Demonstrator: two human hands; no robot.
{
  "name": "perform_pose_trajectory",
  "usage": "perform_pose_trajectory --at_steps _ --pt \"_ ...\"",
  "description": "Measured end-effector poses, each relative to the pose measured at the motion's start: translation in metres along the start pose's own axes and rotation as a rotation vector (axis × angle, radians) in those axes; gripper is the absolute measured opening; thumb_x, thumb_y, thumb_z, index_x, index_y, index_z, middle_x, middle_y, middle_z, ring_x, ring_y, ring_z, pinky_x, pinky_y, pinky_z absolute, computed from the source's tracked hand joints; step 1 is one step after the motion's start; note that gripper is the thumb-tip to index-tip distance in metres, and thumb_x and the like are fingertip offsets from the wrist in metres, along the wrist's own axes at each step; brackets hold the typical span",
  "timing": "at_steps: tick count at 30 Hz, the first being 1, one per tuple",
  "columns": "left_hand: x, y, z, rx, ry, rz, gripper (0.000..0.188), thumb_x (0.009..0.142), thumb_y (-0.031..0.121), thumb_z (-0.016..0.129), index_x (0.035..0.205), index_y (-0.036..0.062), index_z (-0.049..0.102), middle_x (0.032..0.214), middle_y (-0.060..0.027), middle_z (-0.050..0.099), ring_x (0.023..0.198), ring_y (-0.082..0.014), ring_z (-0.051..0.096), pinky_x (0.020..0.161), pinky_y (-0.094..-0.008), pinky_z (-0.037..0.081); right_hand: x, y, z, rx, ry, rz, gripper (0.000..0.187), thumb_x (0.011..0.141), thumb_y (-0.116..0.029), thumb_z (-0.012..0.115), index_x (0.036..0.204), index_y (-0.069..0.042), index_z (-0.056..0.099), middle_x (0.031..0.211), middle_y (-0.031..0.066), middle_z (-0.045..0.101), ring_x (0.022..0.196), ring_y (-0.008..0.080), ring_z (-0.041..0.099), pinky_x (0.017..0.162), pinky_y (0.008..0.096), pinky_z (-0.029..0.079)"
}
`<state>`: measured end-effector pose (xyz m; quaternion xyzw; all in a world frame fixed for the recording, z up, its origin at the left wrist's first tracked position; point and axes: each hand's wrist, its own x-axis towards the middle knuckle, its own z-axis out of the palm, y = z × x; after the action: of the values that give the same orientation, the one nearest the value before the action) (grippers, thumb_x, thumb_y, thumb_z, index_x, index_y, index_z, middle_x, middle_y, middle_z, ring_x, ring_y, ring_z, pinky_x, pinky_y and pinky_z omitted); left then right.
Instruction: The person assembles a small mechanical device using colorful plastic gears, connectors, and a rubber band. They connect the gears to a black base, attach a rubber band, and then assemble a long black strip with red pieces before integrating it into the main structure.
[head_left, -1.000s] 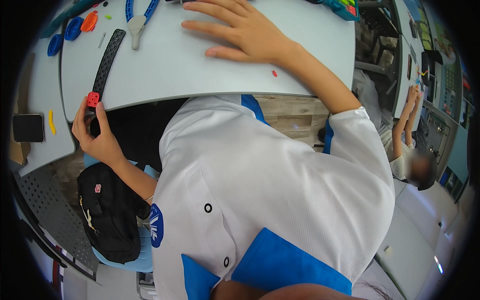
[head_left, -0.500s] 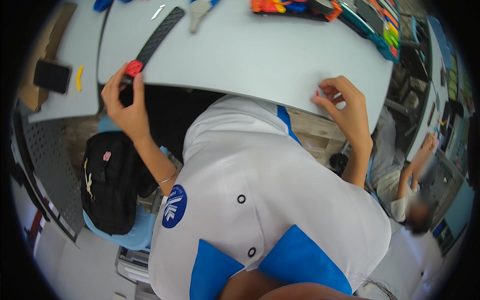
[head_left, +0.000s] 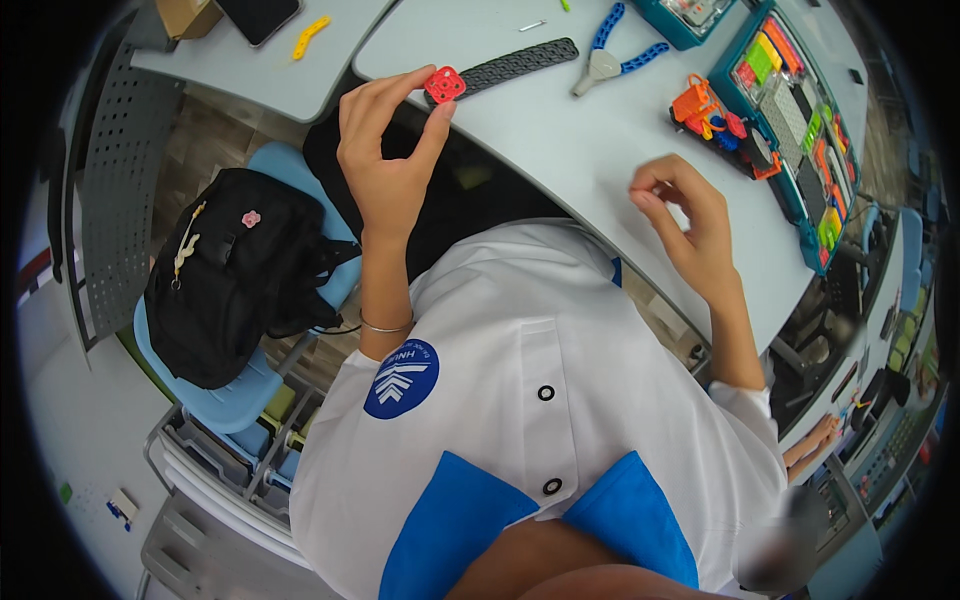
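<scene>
My left hand (head_left: 385, 140) pinches a red square plastic connector (head_left: 445, 85) with holes between thumb and forefinger at the table's near edge. The connector sits on one end of a black ribbed track strip (head_left: 520, 65), which stretches away to the right along the tabletop. Over the table's right part, my right hand (head_left: 690, 215) is curled with thumb and forefinger pressed together. A small red piece showed between those fingertips half a second ago; the fingers now hide it. Beyond the strip lie blue-handled pliers (head_left: 603, 68), untouched.
An orange, blue and black block model (head_left: 725, 130) lies near a teal parts case (head_left: 810, 130) on the right. A phone (head_left: 258, 15) and yellow bent piece (head_left: 311, 37) rest on the left table. A black backpack (head_left: 235, 270) occupies a blue chair (head_left: 215, 400).
The view has turned, so the table sits slanted and more of the parts case shows. My left hand keeps its pinch on the connector. My right fingertips have closed over the small red piece.
</scene>
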<state>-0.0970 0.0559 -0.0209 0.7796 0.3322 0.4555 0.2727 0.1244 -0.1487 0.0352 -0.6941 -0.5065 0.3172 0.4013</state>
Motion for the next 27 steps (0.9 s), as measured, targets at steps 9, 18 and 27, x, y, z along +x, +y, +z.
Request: perform_pose_trajectory --at_steps 9,18,27 --pt "-0.015 -0.025 -0.007 -0.328 0.124 -0.359 0.030 0.088 0.008 0.076 0.117 0.0047 0.071 0.102 -0.0046 0.074 0.092 -0.0101 0.066 0.079 -0.0247 0.048 0.145 -0.006 0.080 0.143 -0.200 -0.309 0.014 0.093 -0.003 0.070 0.106 0.002 0.071 0.104 0.0078 0.070 0.095 0.0147 0.068 0.085 0.0275 0.057" --pt "-0.009 -0.013 -0.008 -0.192 0.024 -0.253 0.031 0.082 0.009 0.079 0.113 0.0086 0.074 0.101 -0.0040 0.071 0.094 -0.0164 0.065 0.080 -0.0296 0.050 0.148 0.000 0.078 -0.149 0.003 -0.522 0.011 0.084 -0.004 0.074 0.093 -0.004 0.070 0.097 0.0054 0.068 0.088 0.0227 0.065 0.076 0.0328 0.052" --pt "0.002 -0.017 0.006 0.125 -0.135 -0.016 0.032 0.075 0.010 0.083 0.107 0.0100 0.077 0.108 -0.0030 0.063 0.099 -0.0220 0.055 0.086 -0.0338 0.048 0.125 0.024 0.066 -0.332 0.113 -0.715 0.019 0.080 -0.003 0.076 0.095 -0.007 0.065 0.109 0.0061 0.067 0.100 0.0273 0.062 0.085 0.0386 0.047"
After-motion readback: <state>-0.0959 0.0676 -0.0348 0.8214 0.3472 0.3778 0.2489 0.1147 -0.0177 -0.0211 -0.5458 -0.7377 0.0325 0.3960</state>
